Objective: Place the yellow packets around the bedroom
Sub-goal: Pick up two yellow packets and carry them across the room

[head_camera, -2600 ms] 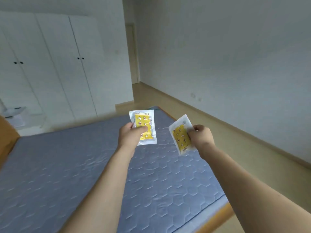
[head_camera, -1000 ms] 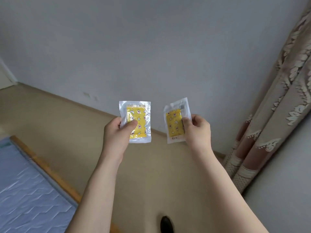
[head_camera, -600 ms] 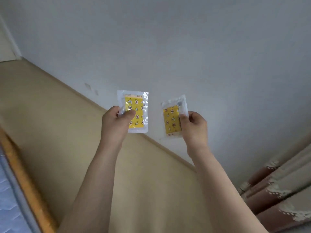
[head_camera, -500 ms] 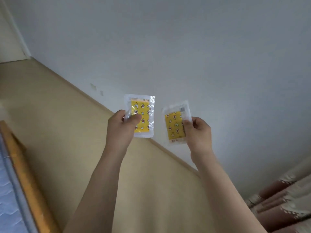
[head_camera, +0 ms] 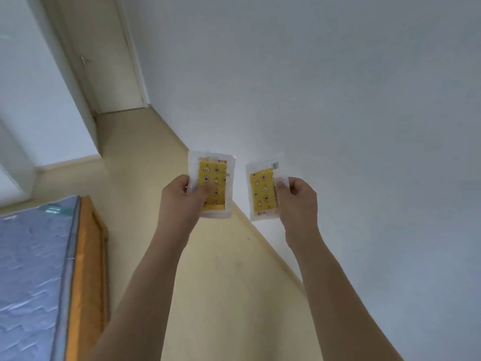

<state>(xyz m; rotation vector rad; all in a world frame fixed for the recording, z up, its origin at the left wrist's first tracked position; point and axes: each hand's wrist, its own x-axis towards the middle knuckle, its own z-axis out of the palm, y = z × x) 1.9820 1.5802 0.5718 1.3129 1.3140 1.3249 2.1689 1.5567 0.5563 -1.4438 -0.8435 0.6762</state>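
Head view: the left hand [head_camera: 182, 201] pinches one yellow packet [head_camera: 212, 185] and the right hand [head_camera: 299, 201] pinches a second yellow packet [head_camera: 263, 192], both upright in the air above the beige floor [head_camera: 213, 282], near the white wall [head_camera: 338, 100]. A bed [head_camera: 31, 269] lies to the left. Neither packet is placed yet. It is probably best to pick well-separated spots and set each one flat.

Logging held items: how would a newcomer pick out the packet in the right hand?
Against the white wall, the right hand pinches the right packet. Unlike the left packet, it tilts and bears a small grey label at its top corner.
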